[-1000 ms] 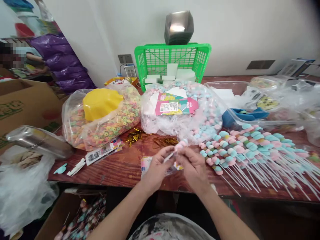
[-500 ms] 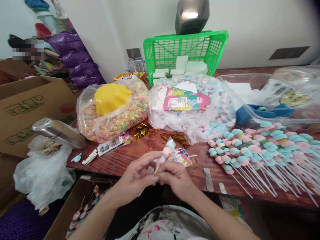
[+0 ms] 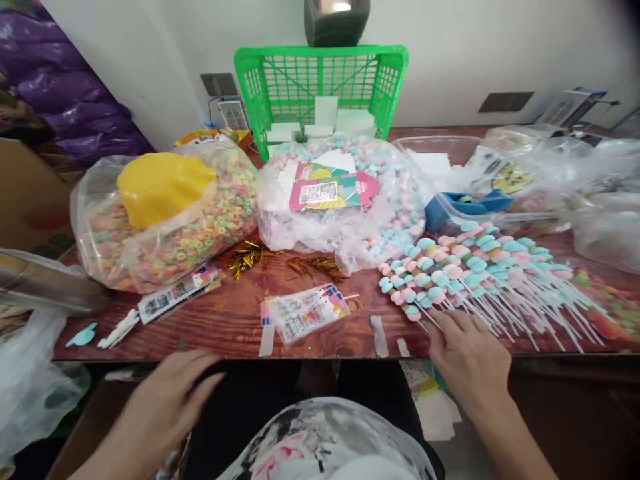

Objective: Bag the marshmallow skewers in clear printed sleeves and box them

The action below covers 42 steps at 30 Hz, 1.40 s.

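My right hand [image 3: 467, 360] rests palm down at the table's front edge, its fingertips on the white sticks of the marshmallow skewers [image 3: 465, 270] piled at the right. Those fingers are spread and grip nothing that I can see. My left hand [image 3: 173, 393] hangs below the table edge at the lower left, fingers loosely extended and slightly blurred, with nothing in it. A small stack of printed clear wrappers [image 3: 305, 313] lies on the wooden table [image 3: 225, 327] between the hands.
A bag of coloured cereal rings [image 3: 200, 233] holds a yellow scoop [image 3: 157, 187]. Beside it sits a bag of pink and blue marshmallows [image 3: 395, 213], with a green basket [image 3: 320, 87] behind. Gold twist ties [image 3: 280, 260], paper strips and a metal flask [image 3: 40, 283] lie nearby.
Both hands held a wrapped skewer together; now they have parted. The left hand dropped below the table edge and the right hand moved right onto the skewer sticks. The wrapped skewer is gone from view.
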Available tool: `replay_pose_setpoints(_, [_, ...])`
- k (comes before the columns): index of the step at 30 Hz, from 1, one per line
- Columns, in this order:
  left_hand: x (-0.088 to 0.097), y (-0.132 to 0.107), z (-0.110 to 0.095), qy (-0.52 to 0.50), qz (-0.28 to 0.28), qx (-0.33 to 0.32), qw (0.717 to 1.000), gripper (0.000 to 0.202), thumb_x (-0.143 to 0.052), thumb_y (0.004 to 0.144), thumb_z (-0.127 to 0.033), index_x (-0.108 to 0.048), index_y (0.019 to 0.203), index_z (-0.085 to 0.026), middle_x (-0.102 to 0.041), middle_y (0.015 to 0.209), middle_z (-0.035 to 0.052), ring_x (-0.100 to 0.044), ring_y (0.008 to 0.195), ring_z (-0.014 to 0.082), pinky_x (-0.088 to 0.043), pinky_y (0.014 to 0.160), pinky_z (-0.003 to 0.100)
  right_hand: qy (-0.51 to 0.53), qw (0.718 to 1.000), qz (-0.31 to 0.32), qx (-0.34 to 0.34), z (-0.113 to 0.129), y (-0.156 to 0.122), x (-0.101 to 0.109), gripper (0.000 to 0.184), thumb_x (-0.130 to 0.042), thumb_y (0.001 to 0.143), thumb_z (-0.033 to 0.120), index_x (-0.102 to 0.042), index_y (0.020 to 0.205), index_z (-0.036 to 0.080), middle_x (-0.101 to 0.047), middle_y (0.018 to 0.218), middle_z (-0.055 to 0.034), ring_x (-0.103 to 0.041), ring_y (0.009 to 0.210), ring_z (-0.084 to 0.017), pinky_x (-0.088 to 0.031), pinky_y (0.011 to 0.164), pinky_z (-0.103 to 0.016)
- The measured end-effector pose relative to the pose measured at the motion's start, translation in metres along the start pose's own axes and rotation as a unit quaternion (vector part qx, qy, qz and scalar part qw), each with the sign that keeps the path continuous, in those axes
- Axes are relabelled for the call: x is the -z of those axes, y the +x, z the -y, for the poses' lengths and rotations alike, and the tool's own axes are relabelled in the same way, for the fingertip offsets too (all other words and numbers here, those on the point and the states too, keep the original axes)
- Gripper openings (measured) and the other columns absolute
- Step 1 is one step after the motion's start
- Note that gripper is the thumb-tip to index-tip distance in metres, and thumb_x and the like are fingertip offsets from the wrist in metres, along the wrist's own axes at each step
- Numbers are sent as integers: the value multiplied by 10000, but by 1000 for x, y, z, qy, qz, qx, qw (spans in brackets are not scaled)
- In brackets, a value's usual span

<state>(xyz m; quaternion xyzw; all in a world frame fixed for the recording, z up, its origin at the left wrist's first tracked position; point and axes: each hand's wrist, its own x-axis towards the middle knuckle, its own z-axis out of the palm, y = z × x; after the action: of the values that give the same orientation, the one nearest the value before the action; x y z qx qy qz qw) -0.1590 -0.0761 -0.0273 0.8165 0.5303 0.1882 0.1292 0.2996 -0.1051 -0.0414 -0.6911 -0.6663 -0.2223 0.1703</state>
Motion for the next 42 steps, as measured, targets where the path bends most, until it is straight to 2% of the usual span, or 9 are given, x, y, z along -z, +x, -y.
replay_pose_setpoints(4, [-59,98,-114,83,96,-171,977,176,-555,816,-182,-660,958,-181,-665,995,87,-593,941,237,-501,851,375,-35,999,18,-9,0,4,5,145,-557,880,234,-674,900,151,-667,820,-74,-556,758,-202,-347,609,-292])
replay_pose_setpoints(6, [-80,120,-147,164,129,-190,959,230,-540,772,-107,-648,974,-121,-645,980,129,-582,941,274,-503,819,407,-35,999,-17,-28,-2,9,11,151,-560,883,247,-674,922,155,-678,842,-71,-569,785,-201,-362,634,-289])
replay_pose_setpoints(8, [-94,128,-157,225,146,-192,944,274,-488,751,-28,-643,970,-86,-631,942,151,-582,895,280,-509,739,396,-62,996,-47,-48,-9,13,17,155,-554,882,239,-675,923,151,-681,838,-75,-573,784,-204,-366,639,-293])
replay_pose_setpoints(14, [-102,127,-133,234,128,-184,946,280,-432,782,17,-638,928,-105,-620,899,125,-581,875,272,-507,725,389,-106,990,-84,-46,-41,27,20,175,-565,855,251,-683,917,138,-681,841,-98,-562,754,-210,-364,641,-306])
replay_pose_setpoints(20, [-97,120,-126,179,94,-145,969,269,-423,834,-22,-604,1000,-133,-612,974,100,-541,948,240,-498,768,345,-119,988,22,-99,-51,36,4,244,-500,863,275,-666,724,162,-639,694,-74,-510,614,-183,-222,529,-292])
replay_pose_setpoints(25, [-99,120,-126,185,84,-136,970,190,-484,807,-38,-621,900,-131,-615,938,97,-532,927,251,-491,768,369,-53,983,42,-168,-59,33,-9,218,-485,843,249,-636,693,204,-617,641,-63,-442,522,-174,-202,493,-287])
replay_pose_setpoints(33, [-102,115,-103,83,4,-156,984,187,-478,892,-119,-649,856,-184,-619,876,68,-544,892,206,-481,775,341,103,973,-107,-179,-48,24,2,197,-479,901,330,-610,839,197,-636,791,-103,-575,748,-251,-411,643,-358])
replay_pose_setpoints(39, [-100,119,-105,119,32,-116,986,188,-480,870,-82,-643,864,-178,-611,917,72,-512,923,222,-485,759,346,272,955,-104,-47,-1,14,5,45,-548,879,226,-586,876,200,-616,778,-38,-595,709,-182,-455,672,-299])
replay_pose_setpoints(42, [-99,124,-102,86,1,-108,990,198,-492,881,-107,-638,761,-165,-608,836,65,-515,861,203,-476,752,334,257,963,-63,47,-1,17,12,74,-514,880,186,-577,912,208,-632,797,-35,-598,728,-181,-448,677,-297])
